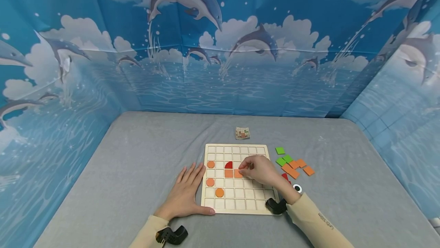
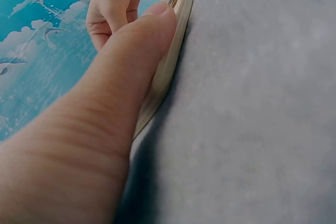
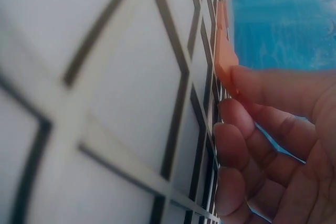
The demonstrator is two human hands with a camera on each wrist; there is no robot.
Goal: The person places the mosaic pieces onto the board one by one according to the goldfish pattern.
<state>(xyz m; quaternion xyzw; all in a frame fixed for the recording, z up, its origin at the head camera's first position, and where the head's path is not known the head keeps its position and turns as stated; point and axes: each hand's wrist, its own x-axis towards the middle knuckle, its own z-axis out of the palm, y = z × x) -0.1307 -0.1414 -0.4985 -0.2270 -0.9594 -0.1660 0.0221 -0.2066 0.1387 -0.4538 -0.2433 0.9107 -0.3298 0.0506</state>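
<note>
A wooden grid board (image 1: 240,210) lies on the grey cloth. My left hand (image 1: 187,192) rests spread at its left side, fingertips by the edge and thumb on the near left corner. In the head view my right hand (image 1: 259,169) pinches an orange square tile (image 1: 237,173) over a cell near the board's middle. The right wrist view shows the thumb and a finger on that tile (image 3: 226,62), low against the grid. Beside it sits another orange square (image 1: 228,173), with a red quarter-circle piece (image 1: 228,165) just beyond. Orange discs (image 1: 219,192) occupy cells at the left.
Right of the board lie loose green squares (image 1: 280,150), orange tiles (image 1: 308,170) and red pieces (image 1: 285,177), partly hidden by the right arm. A black-and-white ring-shaped piece (image 1: 297,188) is by the right wrist. Behind the board lies a small patterned card (image 1: 242,133).
</note>
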